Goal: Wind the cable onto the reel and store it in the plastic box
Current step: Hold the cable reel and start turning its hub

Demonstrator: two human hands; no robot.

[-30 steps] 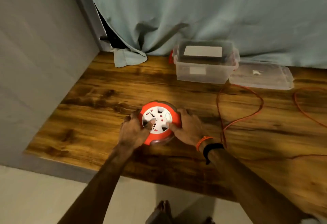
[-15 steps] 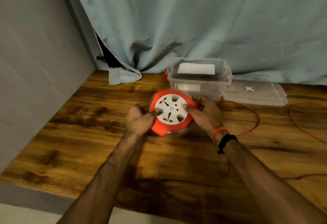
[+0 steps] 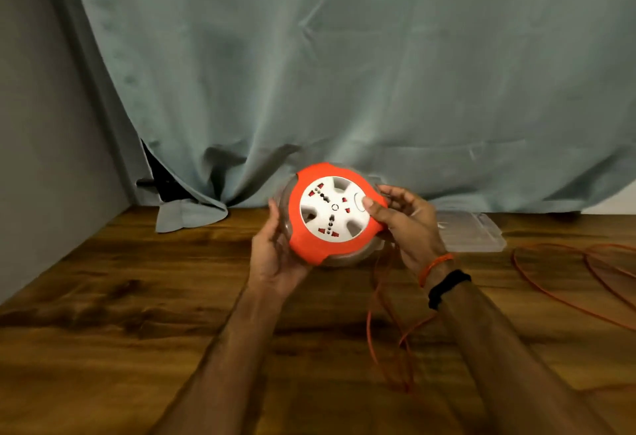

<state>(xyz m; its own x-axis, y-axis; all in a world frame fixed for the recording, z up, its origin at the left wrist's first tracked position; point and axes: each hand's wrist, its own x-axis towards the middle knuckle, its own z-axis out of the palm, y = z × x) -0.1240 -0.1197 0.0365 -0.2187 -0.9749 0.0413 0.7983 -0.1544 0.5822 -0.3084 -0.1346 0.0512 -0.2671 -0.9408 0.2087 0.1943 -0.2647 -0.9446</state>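
The round orange reel [image 3: 309,245] with a white socket face is held up off the table, tilted toward me, in front of the curtain. My left hand [image 3: 275,255] cups its left and lower rim. My right hand [image 3: 402,224] grips the right rim, thumb on the white face. The thin orange cable [image 3: 375,314] hangs from the reel's right side and loops over the wood, with more loops [image 3: 568,283] lying at the right. The reel and my right hand hide the plastic box; only its clear lid [image 3: 478,231] shows flat on the table behind my right hand.
A wooden table [image 3: 137,314] spans the view. A grey-green curtain [image 3: 344,73] hangs along its far edge, and a grey wall [image 3: 41,125] stands at the left. My right wrist wears an orange thread and a black band [image 3: 447,283].
Both hands have lifted the reel from the table and tilted its face toward me. The view has tipped upward, and the reel now covers the plastic box.
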